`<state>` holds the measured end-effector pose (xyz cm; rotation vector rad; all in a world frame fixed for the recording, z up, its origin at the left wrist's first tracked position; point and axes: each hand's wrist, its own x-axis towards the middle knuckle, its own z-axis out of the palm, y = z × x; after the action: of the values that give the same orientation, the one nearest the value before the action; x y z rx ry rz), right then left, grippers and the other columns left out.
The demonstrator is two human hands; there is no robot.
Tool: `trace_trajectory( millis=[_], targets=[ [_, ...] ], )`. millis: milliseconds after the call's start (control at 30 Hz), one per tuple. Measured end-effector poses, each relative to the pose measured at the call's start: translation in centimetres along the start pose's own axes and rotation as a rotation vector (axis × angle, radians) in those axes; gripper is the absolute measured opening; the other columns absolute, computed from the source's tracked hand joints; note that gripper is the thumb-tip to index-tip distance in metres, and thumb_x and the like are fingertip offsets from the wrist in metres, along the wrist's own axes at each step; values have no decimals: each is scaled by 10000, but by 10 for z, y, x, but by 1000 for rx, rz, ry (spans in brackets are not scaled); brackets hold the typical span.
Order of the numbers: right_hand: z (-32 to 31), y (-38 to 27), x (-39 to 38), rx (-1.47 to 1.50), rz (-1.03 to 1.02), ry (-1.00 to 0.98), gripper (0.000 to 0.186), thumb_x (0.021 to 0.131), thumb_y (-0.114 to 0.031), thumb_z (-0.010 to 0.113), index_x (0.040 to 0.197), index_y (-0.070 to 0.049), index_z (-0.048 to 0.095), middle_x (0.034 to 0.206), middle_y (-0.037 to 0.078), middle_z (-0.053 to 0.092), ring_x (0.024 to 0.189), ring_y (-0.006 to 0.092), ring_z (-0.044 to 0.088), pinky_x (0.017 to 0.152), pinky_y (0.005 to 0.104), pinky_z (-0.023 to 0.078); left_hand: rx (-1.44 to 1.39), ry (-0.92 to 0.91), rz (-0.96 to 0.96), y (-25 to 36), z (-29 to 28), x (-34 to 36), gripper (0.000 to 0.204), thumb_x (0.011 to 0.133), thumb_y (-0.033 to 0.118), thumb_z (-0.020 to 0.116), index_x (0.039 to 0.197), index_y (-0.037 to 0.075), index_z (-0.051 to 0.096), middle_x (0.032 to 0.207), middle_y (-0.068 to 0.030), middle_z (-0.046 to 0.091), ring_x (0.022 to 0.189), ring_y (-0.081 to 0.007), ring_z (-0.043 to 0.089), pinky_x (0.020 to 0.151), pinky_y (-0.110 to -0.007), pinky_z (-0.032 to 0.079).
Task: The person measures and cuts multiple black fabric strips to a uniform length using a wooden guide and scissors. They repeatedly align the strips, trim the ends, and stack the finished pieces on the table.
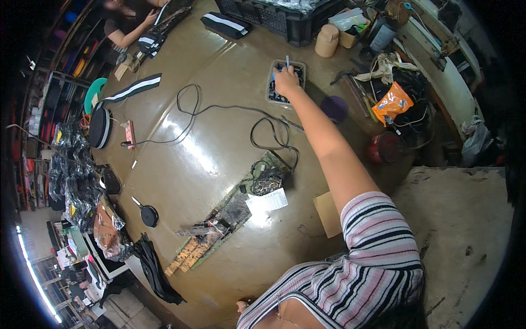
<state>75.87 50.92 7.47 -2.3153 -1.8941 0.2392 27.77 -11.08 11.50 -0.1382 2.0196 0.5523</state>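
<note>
My right arm stretches to the far side of the table. My right hand (287,81) is over a clear plastic tub (270,94) of small black pieces, its fingers bent down into the tub. What they hold is too small to tell. A thin pale stick (287,60) pokes up beside the fingers, and a bit of blue shows at the hand's left side. Low in front of my body, only a small part of my left hand (243,305) shows; its fingers are mostly hidden. Nearer me lie a long worn board (235,211) with a dark bundle and a white paper slip (268,202).
A black cable (224,106) loops across the table to a pink power strip (130,134). Black-and-white striped bands (133,88) lie at the left. A black crate (268,24), beige jar (327,41), hammer (350,88) and orange packet (392,104) stand or lie far and right. Another person (131,24) works at the far left.
</note>
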Motion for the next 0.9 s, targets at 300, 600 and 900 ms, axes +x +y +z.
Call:
trace_trajectory(
  millis=[300, 600, 900],
  targets=[
    [-34, 13, -28, 151, 34, 218, 460, 694, -86, 665, 1135, -62, 536, 1129, 134, 530, 1105, 317, 468, 899, 414, 431, 25, -15, 19, 7, -3, 7, 574, 876, 405, 422, 1369, 115, 371, 1433, -191, 299, 1345, -413, 170, 1049, -594, 187],
    [-26, 143, -135, 355, 313, 178, 558, 656, -211, 763, 1117, -17, 514, 1107, 211, 565, 1047, 381, 535, 906, 443, 428, 11, -33, 54, -2, -3, 13, 574, 874, 403, 430, 1366, 113, 377, 1430, -197, 303, 1344, -418, 168, 1049, -591, 189],
    [-54, 102, -98, 326, 91, 186, 507, 766, -327, 661, 1133, 6, 558, 1080, 258, 567, 1022, 399, 540, 900, 428, 432, -41, -21, 78, -10, 20, 12, 573, 871, 401, 438, 1363, 111, 383, 1427, -204, 307, 1343, -423, 166, 1050, -588, 190]
  ],
)
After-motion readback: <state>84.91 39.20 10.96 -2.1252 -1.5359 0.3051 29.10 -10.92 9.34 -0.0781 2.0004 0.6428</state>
